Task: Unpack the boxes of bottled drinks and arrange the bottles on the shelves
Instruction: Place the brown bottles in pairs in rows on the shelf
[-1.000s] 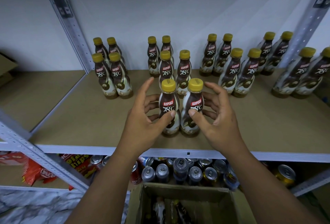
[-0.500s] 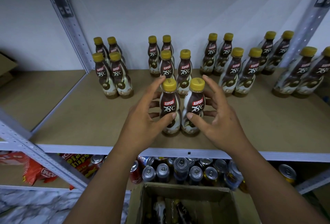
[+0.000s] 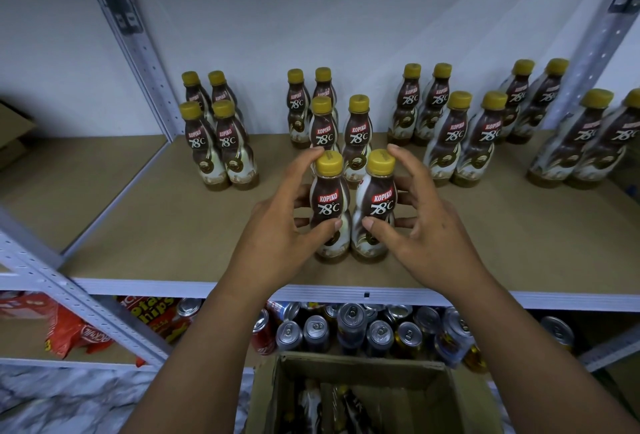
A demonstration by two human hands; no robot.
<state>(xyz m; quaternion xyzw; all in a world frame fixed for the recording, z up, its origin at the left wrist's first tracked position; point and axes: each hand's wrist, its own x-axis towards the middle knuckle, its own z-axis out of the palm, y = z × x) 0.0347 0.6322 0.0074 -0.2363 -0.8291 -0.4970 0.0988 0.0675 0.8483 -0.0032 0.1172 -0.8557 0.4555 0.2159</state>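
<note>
— What stands on the shelf?
— A front pair of yellow-capped bottles, upright between the left hand and right hand; other bottles stand paired beyond them and to both sides.

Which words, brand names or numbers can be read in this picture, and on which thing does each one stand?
"KOPIKO": label of the left front bottle, the right front bottle and the bottles behind.
"78°C": same labels, under the brand.
"hips": chips bag, rest of the word hidden.
Red bag and cans: too blurred to read.
</note>
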